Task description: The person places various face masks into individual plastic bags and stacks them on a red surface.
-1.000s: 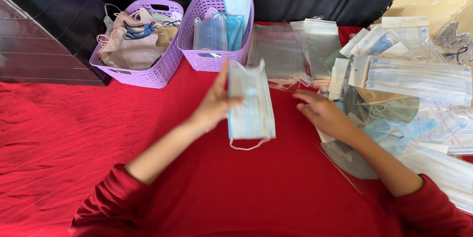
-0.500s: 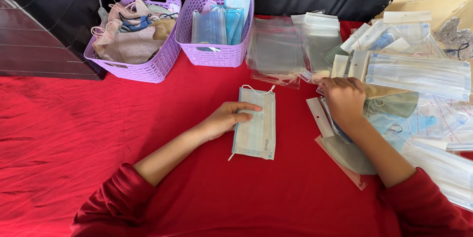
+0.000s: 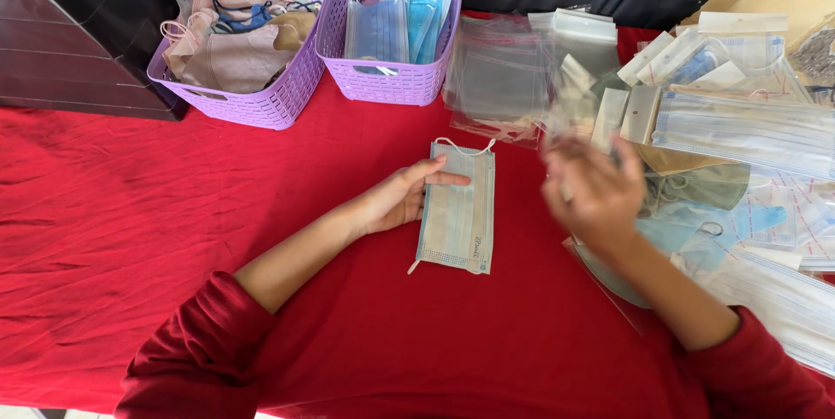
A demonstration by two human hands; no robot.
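A pale blue pleated face mask point(image 3: 459, 219) lies flat on the red tablecloth point(image 3: 174, 210) in the middle. My left hand point(image 3: 398, 197) holds its left edge, with one finger stretched across the top of the mask. My right hand point(image 3: 596, 197) is raised to the right of the mask and blurred by motion. It pinches a clear plastic bag point(image 3: 570, 93) that stands up above the fingers. Both arms wear dark red sleeves.
Two lilac baskets stand at the back: the left basket point(image 3: 261, 110) holds beige and pink masks, the right basket point(image 3: 391, 84) blue ones. A stack of clear bags point(image 3: 500, 80) lies beside them. Packed masks point(image 3: 748, 132) cover the right side. A dark box point(image 3: 61, 62) sits far left.
My left hand brought the mask down from the air and laid it flat on the cloth. My right hand left the pile on the right and rose with a clear bag.
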